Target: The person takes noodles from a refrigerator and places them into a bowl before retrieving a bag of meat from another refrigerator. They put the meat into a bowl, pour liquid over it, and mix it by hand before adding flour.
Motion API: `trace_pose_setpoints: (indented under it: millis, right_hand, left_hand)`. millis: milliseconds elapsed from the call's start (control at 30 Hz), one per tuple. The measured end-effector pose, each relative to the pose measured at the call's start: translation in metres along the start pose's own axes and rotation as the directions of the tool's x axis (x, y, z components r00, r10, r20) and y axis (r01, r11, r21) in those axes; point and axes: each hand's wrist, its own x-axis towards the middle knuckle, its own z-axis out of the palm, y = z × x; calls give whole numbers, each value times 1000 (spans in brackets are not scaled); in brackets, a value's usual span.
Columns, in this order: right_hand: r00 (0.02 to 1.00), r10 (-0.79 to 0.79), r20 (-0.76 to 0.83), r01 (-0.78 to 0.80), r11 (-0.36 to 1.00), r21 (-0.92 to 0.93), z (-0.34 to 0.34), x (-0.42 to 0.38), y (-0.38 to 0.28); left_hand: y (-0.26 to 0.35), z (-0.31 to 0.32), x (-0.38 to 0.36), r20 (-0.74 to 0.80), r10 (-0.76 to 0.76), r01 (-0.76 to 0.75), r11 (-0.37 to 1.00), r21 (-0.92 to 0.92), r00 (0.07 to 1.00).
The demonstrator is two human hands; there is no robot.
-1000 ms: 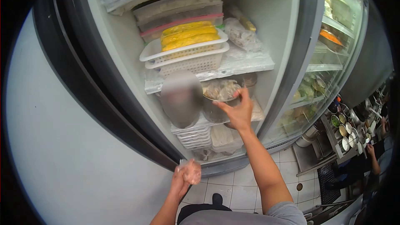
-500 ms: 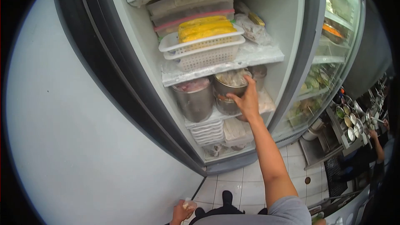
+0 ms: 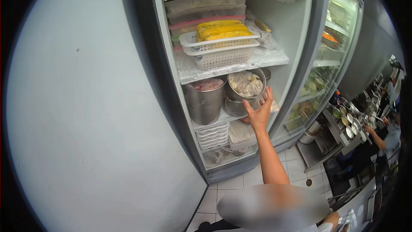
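Note:
My right hand (image 3: 259, 114) is stretched toward the fridge shelf, thumb and fingers spread apart. Its fingertips are right at the lower right rim of a steel pot (image 3: 231, 87). That pot leans forward, its mouth facing me, and pale chunks in clear plastic (image 3: 246, 83) fill it. Beneath it another steel pot (image 3: 234, 108) is partly hidden. To the left stands a taller steel pot (image 3: 204, 105) with pink raw meat (image 3: 207, 84) at its top. My left hand is out of view.
Above, a shelf (image 3: 234, 70) holds white baskets (image 3: 225, 56) with yellow packs (image 3: 224, 30). White trays (image 3: 212, 136) are stacked below. The open door (image 3: 94, 103) fills the left side. At right, a person (image 3: 380, 139) works by a counter with bowls.
The upper pot has tipped forward, showing more of its contents. My right hand has drawn down from its rim and side, fingers spread wider. My left hand, holding a small clear container, has left the view.

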Motion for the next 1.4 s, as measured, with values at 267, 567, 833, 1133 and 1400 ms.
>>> trace_pose_setpoints:
  millis: [267, 567, 833, 1133, 1400]
  right_hand:
    - [686, 490, 537, -399, 872, -285, -31, -272, 26]
    - [-49, 678, 733, -295, 692, -659, -158, -589, -30]
    - [-174, 873, 455, -395, 362, -845, -285, -675, -116]
    - [-81, 973, 215, -502, 147, -852, -486, -768, -316]
    - [-388, 593, -705, -772, -627, -103, -555, -919, -465]
  left_hand:
    - [26, -57, -26, 224, 244, -285, 942, 177, 944]
    - [34, -60, -83, 620, 187, -514, 757, 402, 762]
    - [54, -19, -136, 822, -86, -714, 450, 537, 564]
    - [147, 91, -148, 775, -154, -790, -138, 597, 613]
    - [253, 129, -70, 989, 27, -897, -416, 146, 149]
